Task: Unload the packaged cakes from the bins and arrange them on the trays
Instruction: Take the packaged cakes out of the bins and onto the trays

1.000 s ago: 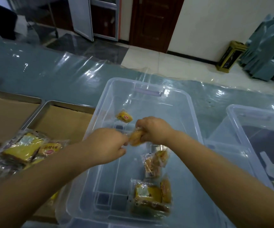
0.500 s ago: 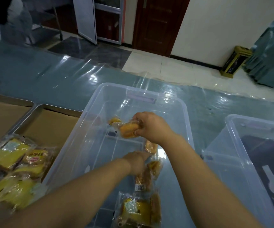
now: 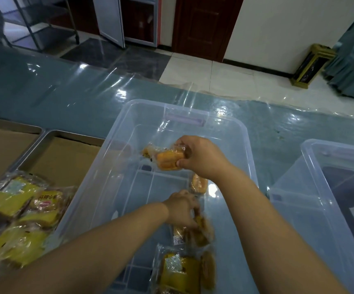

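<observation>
Our right hand (image 3: pixel 201 158) grips a cake (image 3: pixel 168 160) over the bin (image 3: pixel 184 119), its long axis pointing left. Our left hand (image 3: pixel 181 209) touches lower cakes (image 3: pixel 201 232); whether it grips, we cannot tell. The tray (image 3: pixel 44 134) lies left, nearer the left hand.

Orange cake (image 3: pixel 168 159); clear bin (image 3: pixel 184 112) (lilac handle); teal tablecloth (image 3: pixel 65 98).

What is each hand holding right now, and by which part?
Right hand grips a wrapped orange cake by one end. Left hand touches a cake packet in the clear bin; its grip is too blurred to tell.
</observation>
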{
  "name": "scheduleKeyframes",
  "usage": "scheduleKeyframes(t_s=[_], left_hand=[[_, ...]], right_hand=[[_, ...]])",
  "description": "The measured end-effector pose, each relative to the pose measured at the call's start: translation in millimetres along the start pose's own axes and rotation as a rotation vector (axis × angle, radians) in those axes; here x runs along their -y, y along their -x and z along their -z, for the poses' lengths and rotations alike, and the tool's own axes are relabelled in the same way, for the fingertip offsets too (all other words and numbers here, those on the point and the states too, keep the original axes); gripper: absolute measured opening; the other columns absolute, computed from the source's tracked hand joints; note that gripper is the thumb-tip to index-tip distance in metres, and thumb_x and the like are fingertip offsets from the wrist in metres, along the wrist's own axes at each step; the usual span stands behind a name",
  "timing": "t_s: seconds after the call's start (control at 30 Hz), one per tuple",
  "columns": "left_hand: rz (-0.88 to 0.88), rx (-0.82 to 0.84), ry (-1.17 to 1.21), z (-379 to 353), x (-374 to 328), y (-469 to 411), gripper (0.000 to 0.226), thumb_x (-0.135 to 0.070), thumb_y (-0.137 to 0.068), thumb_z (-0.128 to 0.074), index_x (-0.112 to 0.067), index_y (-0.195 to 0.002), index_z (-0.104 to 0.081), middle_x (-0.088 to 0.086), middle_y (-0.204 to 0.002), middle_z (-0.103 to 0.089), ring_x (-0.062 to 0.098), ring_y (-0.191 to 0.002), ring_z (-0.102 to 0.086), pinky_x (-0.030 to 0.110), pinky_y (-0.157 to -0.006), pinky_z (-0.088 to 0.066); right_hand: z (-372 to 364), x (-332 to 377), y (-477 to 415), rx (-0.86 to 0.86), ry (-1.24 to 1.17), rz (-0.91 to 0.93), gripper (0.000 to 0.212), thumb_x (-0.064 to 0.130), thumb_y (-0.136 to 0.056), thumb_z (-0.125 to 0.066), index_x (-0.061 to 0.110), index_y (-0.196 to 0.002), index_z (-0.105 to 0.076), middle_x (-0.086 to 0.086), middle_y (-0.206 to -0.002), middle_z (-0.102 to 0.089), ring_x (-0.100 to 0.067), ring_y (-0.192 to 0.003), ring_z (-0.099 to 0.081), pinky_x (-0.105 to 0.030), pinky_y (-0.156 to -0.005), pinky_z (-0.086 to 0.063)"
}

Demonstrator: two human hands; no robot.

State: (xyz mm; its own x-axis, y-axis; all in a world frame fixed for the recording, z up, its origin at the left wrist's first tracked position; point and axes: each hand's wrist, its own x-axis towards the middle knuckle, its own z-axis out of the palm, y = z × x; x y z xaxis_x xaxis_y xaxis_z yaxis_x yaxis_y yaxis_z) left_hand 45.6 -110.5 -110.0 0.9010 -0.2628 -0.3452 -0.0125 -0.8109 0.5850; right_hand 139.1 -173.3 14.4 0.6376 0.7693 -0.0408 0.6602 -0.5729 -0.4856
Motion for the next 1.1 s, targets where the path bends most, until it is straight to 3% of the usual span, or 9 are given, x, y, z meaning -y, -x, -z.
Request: scheduleKeyframes(t_s=[0.1, 0.2, 0.33, 0.4, 0.53, 0.7, 0.87, 1.03, 1.1], left_hand=[[0.082, -0.032, 0.006, 5.8, -1.1, 5.0, 0.036, -0.046, -0.07, -0.067, -0.016, -0.088, -0.057, 0.001, -0.1, -0.044, 0.017, -0.095, -0.037, 0.03, -0.075, -0.035], [0.179, -0.012, -0.079, 2.7, 1.6, 8.9, 0.04, -0.045, -0.068, -0.065, -0.014, -0.089, -0.049, 0.003, -0.101, -0.041, 0.022, -0.098, -0.038, 0.032, -0.072, -0.033], [0.321, 0.059, -0.044, -6.1, 5.4, 10.7, 0.089, -0.053, -0.06, -0.076, -0.017, -0.129, -0.032, 0.006, -0.125, -0.035, 0.028, -0.111, -0.042, 0.039, -0.082, -0.044], [0.368, 0.128, 0.039, -9.3, 3.8, 10.2, 0.098, -0.052, -0.059, -0.08, -0.019, -0.136, -0.029, 0.006, -0.13, -0.035, 0.03, -0.112, -0.047, 0.038, -0.085, -0.047], [0.31, 0.225, 0.018, -12.6, -6.5, 10.5, 0.05, -0.049, -0.065, -0.077, -0.021, -0.098, -0.054, 0.002, -0.1, -0.058, 0.02, -0.086, -0.055, 0.03, -0.067, -0.043], [0.301, 0.238, -0.15, 11.4, -26.3, 23.5, 0.044, -0.042, -0.07, -0.076, -0.02, -0.1, -0.052, 0.003, -0.093, -0.056, 0.02, -0.082, -0.055, 0.033, -0.066, -0.048], [0.303, 0.037, -0.334, 45.7, -42.7, 75.4, 0.052, -0.033, -0.073, -0.075, -0.015, -0.116, -0.051, 0.009, -0.105, -0.057, 0.027, -0.091, -0.057, 0.035, -0.066, -0.044], [0.307, -0.314, -0.148, 74.0, -39.9, 157.3, 0.035, -0.037, -0.071, -0.075, -0.024, -0.097, -0.056, -0.002, -0.092, -0.061, 0.02, -0.084, -0.059, 0.029, -0.066, -0.043], [0.299, -0.448, -0.007, 79.9, -37.3, 188.2, 0.034, -0.042, -0.069, -0.076, -0.028, -0.094, -0.057, -0.008, -0.085, -0.061, 0.013, -0.077, -0.058, 0.023, -0.059, -0.039]], right_hand=[[-0.7, 1.2, 0.4, 0.014, -0.007, 0.002, 0.041, 0.024, -0.07, -0.077, 0.029, -0.106, -0.059, 0.006, -0.098, -0.062, -0.014, -0.088, -0.055, -0.029, -0.068, -0.042], [-0.9, 1.7, 1.1, 0.018, -0.007, 0.001, 0.041, 0.024, -0.071, -0.077, 0.028, -0.107, -0.059, 0.005, -0.099, -0.062, -0.015, -0.087, -0.056, -0.03, -0.07, -0.046], [-1.6, 2.5, 2.1, 0.02, -0.009, 0.005, 0.039, 0.024, -0.071, -0.077, 0.029, -0.105, -0.059, 0.008, -0.096, -0.061, -0.013, -0.085, -0.056, -0.028, -0.066, -0.042], [-1.7, 3.1, 2.1, 0.025, -0.008, 0.005, 0.039, 0.024, -0.071, -0.077, 0.029, -0.105, -0.058, 0.007, -0.097, -0.062, -0.014, -0.085, -0.056, -0.028, -0.066, -0.041], [-1.8, 3.6, 2.7, 0.027, 0.003, 0.005, 0.039, 0.024, -0.071, -0.077, 0.028, -0.105, -0.058, 0.005, -0.097, -0.062, -0.015, -0.085, -0.056, -0.028, -0.064, -0.04], [-6.2, 4.5, 4.5, 0.036, 0.008, 0.009, 0.035, 0.023, -0.071, -0.075, 0.028, -0.101, -0.058, 0.006, -0.094, -0.061, -0.015, -0.083, -0.056, -0.03, -0.067, -0.045], [-7.4, 14.9, 8.9, 0.049, -0.008, 0.022, 0.029, 0.024, -0.073, -0.074, 0.03, -0.098, -0.059, 0.005, -0.091, -0.063, -0.016, -0.084, -0.059, -0.034, -0.072, -0.05], [-2.7, 45.0, 21.2, -0.05, -0.087, 0.072, 0.032, 0.025, -0.069, -0.079, 0.035, -0.093, -0.06, 0.014, -0.083, -0.063, -0.011, -0.079, -0.061, -0.033, -0.072, -0.05], [0.5, 64.6, 26.4, -0.103, -0.139, 0.107, 0.034, 0.024, -0.068, -0.079, 0.038, -0.092, -0.059, 0.016, -0.082, -0.063, -0.01, -0.078, -0.062, -0.032, -0.073, -0.049]])
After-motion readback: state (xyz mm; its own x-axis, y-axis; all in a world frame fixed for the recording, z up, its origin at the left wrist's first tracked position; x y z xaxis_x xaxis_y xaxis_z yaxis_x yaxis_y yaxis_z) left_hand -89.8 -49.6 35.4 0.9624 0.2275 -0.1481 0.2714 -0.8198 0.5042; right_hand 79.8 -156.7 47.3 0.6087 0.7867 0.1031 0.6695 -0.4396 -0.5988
